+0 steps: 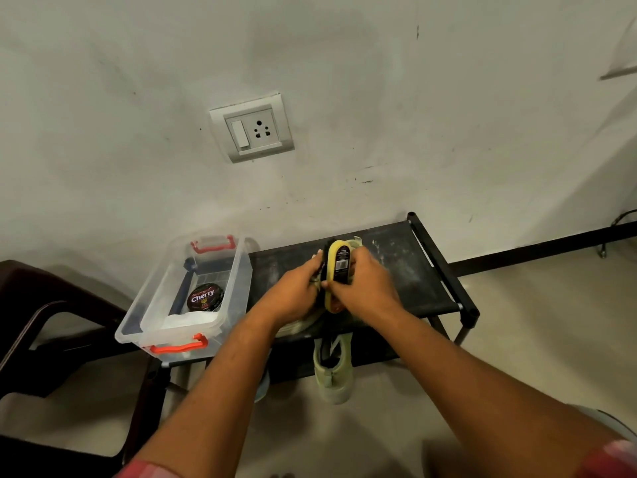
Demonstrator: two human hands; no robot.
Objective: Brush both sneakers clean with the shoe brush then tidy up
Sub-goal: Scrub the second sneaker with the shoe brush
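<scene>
My right hand [362,288] grips the yellow-and-black shoe brush [337,263], held on edge with its labelled back toward me. Under the brush lies a pale sneaker [300,326] on the black rack top [413,270], mostly hidden by both hands. Its upper is gripped by my left hand [298,293], right beside the brush. The second pale sneaker [332,372] sits lower, below the rack's front edge, heel toward me.
A clear plastic box [193,298] with red handles stands on the rack's left end, holding a Cherry polish tin [205,297] and a white cloth [188,320]. A dark chair [51,322] is at the left. The wall with a socket plate [251,127] rises behind.
</scene>
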